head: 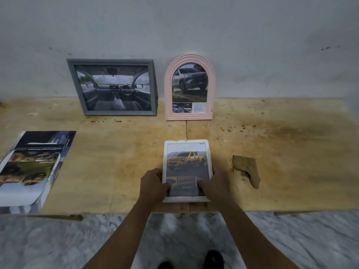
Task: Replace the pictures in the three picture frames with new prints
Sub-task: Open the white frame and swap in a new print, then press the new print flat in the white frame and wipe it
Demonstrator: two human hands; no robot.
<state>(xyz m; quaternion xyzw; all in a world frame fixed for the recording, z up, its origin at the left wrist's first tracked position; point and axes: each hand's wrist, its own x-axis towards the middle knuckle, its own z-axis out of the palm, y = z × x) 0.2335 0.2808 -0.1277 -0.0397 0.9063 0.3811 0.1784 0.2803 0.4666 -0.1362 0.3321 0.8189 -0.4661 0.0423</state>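
Nearest, at the wooden desk [116,171] edge, the left hand [153,186] and right hand [214,184] both grip the white rectangular picture frame [186,141] holding a yellow-truck print. Its bottom overhangs slightly; a loose grip could drop it. Beyond stand 2 frames against the wall: grey rectangular frame [108,62], pink arched frame [189,57].

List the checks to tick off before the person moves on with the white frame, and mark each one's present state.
1. Left hand grips the white frame: ok.
2. Right hand grips it too: ok.
3. Frame over the table, not past its edge: ok.
4. Yellow-truck print seated square: cannot tell.
5. Grey frame and pink arched frame upright at the wall: ok.
6. Print stack fully on the table: not ok, its near corner overhangs.
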